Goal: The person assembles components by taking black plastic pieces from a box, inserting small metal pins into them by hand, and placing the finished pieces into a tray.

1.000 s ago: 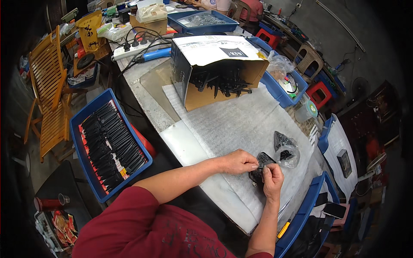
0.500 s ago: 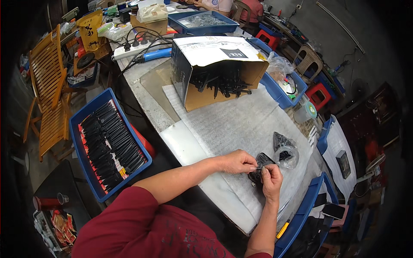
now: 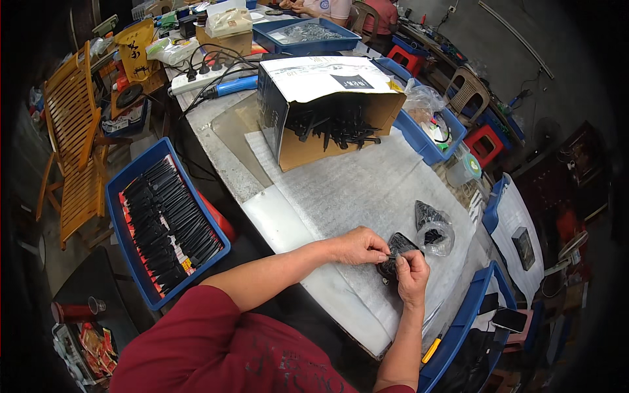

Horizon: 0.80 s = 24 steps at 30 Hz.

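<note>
Over the near right part of the table, my left hand (image 3: 357,247) and my right hand (image 3: 412,278) meet with their fingertips closed. Between them is a small, thin dark piece (image 3: 392,257), pinched from both sides; its exact kind is too small to make out. Just beyond the fingers lies a heap of small black parts (image 3: 402,243), partly covered by my hands. Beside it rests a clear plastic bag (image 3: 440,243) with more black parts in it. White foam sheeting (image 3: 354,190) spreads beneath all of this.
An open carton (image 3: 270,124) on its side holds black plastic parts (image 3: 341,124). To the left, a blue tray (image 3: 122,252) carries rows of black pieces. A blue tray (image 3: 452,350) with a phone (image 3: 509,319) stands at right, near a yellow-handled tool (image 3: 430,350). Another person sits at the far end.
The view has shifted very slightly. Both hands keep the same pinch on the small dark piece, with only a tiny movement of the fingers.
</note>
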### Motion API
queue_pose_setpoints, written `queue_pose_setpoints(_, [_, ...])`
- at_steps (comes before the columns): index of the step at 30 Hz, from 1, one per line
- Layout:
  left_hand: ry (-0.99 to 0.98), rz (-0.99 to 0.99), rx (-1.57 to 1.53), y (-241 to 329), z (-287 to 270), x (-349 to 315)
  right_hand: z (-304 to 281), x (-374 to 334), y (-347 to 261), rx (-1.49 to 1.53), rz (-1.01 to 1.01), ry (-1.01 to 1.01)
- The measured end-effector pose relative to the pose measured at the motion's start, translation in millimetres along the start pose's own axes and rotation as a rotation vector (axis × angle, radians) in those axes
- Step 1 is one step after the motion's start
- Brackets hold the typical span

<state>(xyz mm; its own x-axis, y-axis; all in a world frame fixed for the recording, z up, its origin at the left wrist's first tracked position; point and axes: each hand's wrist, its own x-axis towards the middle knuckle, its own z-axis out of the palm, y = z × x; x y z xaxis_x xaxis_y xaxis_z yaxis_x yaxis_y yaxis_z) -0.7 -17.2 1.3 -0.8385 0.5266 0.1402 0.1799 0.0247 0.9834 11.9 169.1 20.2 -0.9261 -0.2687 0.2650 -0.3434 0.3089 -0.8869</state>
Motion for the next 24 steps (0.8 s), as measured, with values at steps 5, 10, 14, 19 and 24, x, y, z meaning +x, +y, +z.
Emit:
queue_pose_setpoints(5, [0.029, 0.012, -0.003, 0.2, 0.7, -0.6, 1.2, 0.5, -2.1, -0.019, -0.014, 0.007])
queue_pose_setpoints(10, [0.064, 0.046, 0.077, 1.1, 0.9, -0.3, 2.5, 0.9, -2.6, -0.001, -0.011, 0.017])
queue_pose_setpoints(14, [0.105, 0.088, 0.103, -0.6, 2.5, -0.6, 4.4, 1.9, -3.6, 0.003, -0.018, 0.032])
queue_pose_setpoints(19, [0.187, 0.197, 0.205, -2.9, 3.9, -0.3, 5.6, 2.7, -1.9, -0.011, -0.043, 0.047])
queue_pose_setpoints(24, [0.223, 0.242, 0.259, -2.5, 5.5, 0.5, 6.3, 2.6, -0.9, 0.008, -0.027, 0.056])
